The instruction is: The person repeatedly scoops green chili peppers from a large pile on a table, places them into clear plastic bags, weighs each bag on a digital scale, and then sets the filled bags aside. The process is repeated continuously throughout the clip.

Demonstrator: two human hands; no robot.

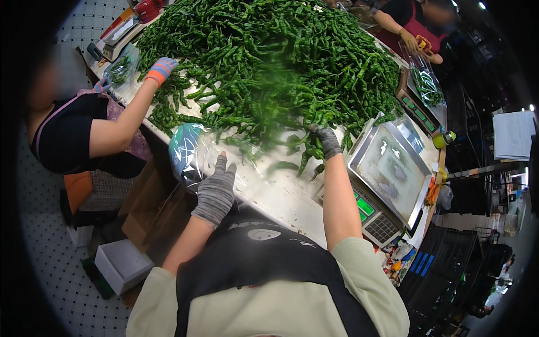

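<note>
A large heap of green chili peppers (252,54) covers the far part of the white tabletop (269,185). My right hand (326,141), in a grey striped glove, is at the heap's near edge with its fingers curled around several green peppers (311,151). My left hand (217,189), gloved the same way, grips the side of a clear plastic bag (187,151) with a teal printed part. The bag lies at the table's near left edge, and its open side faces the peppers. One loose pepper (282,166) rests on the tabletop between my hands.
Right of my arm stands a digital scale with a metal tray (391,162). A second scale (417,111) and a yellow-green container (444,139) sit beyond it. Co-workers' gloved hands (162,69) work at left and far right. A white foam box (124,265) is below left.
</note>
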